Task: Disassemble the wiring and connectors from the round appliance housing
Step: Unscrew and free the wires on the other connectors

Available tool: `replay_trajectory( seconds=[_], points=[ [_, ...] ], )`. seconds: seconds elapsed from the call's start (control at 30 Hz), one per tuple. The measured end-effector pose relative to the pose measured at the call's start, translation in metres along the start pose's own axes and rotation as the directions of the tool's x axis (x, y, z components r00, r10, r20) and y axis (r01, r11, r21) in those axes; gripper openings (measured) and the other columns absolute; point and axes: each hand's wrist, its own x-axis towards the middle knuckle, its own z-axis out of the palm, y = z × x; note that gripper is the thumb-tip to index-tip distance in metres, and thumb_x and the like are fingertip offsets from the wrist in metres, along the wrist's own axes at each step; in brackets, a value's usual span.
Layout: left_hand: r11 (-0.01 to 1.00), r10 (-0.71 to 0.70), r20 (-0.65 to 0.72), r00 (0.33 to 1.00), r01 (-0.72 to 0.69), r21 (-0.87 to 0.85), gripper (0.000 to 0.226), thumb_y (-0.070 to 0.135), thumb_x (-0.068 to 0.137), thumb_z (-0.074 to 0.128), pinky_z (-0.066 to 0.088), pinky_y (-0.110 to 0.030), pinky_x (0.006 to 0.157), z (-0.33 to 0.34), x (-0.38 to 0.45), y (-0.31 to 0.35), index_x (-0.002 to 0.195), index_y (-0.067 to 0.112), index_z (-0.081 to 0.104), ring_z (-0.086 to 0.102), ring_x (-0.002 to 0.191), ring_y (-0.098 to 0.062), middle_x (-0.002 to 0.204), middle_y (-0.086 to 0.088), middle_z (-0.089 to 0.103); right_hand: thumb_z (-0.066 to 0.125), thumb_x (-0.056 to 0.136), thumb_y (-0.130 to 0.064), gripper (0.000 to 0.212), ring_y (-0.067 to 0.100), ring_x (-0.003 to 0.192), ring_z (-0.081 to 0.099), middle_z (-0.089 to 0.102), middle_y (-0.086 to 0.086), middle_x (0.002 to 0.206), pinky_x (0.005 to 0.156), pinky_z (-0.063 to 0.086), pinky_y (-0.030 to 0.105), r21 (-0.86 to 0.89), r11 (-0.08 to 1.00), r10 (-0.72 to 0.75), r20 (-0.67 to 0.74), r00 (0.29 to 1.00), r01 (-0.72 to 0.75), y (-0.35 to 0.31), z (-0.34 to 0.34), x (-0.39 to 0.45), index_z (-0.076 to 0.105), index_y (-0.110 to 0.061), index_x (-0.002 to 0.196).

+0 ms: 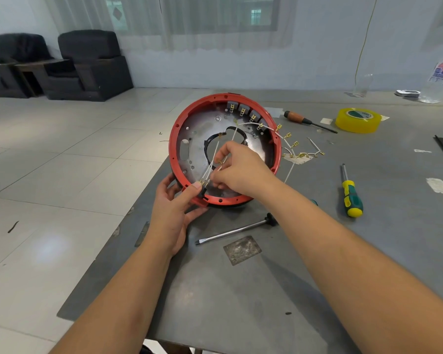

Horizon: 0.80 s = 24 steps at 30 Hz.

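Note:
A round housing with a red rim (175, 129) and a metal inner plate stands tilted on the grey table's left edge. My left hand (174, 208) grips its lower rim, thumb pressed beside a black connector block (203, 191). My right hand (237, 169) pinches thin white wires (214, 159) with brass terminals that run into that block. More white wires with brass spade terminals (292, 145) hang over the housing's right rim onto the table. Several grey terminal blocks (243, 109) line the inside of the far wall.
A flat-blade screwdriver (235, 231) lies in front of the housing. A green and yellow screwdriver (351, 194) and a wooden-handled one (307, 121) lie to the right. A yellow tape roll (357, 121) and a plastic bottle (440, 77) stand further back.

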Motion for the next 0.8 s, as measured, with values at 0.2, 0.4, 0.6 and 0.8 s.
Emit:
replay_trajectory(
  seconds=[0.2,0.4,0.6,0.8],
  points=[
    [1.000,-0.003,-0.018,1.000,0.002,-0.015,0.082,0.022,0.072,0.089,0.066,-0.050,0.079,0.000,0.001,-0.001,0.144,0.017,0.049,0.078,0.104,-0.035,0.137,-0.009,0.067,0.065,0.085,-0.011,0.023,0.016,0.079,0.063,0.066,-0.004,0.080,0.069,0.052,0.034,-0.138,0.985,-0.113,-0.076,0.991,0.101,0.006,0.011,0.000,0.053,-0.026,0.098],
    [1.000,-0.001,-0.035,0.999,0.001,-0.010,0.086,0.023,0.069,0.090,0.065,-0.047,0.076,0.001,0.001,0.000,0.144,0.016,0.048,0.079,0.100,-0.035,0.135,-0.008,0.068,0.058,0.086,-0.009,0.024,0.018,0.074,0.060,0.060,-0.005,0.075,0.066,0.054,0.043,-0.137,0.975,-0.194,-0.124,0.973,0.177,0.008,0.017,-0.007,0.050,-0.026,0.102],
    [1.000,-0.003,-0.050,0.999,0.003,0.011,0.085,0.025,0.071,0.089,0.066,-0.050,0.079,0.003,0.000,0.000,0.145,0.016,0.046,0.079,0.099,-0.035,0.136,-0.009,0.067,0.058,0.089,-0.012,0.021,0.014,0.076,0.060,0.062,-0.005,0.079,0.065,0.051,0.037,-0.120,0.973,-0.214,-0.137,0.967,0.199,0.011,0.018,-0.005,0.050,-0.027,0.100],
    [1.000,0.009,-0.027,1.000,-0.009,0.008,0.079,0.020,0.073,0.089,0.064,-0.058,0.085,0.000,-0.002,-0.002,0.140,0.014,0.050,0.078,0.102,-0.034,0.136,-0.010,0.067,0.057,0.090,-0.010,0.019,0.014,0.078,0.064,0.063,-0.006,0.082,0.067,0.045,0.028,-0.099,0.986,-0.154,-0.239,0.959,0.134,0.006,-0.013,0.011,0.050,-0.026,0.098]
  ],
)
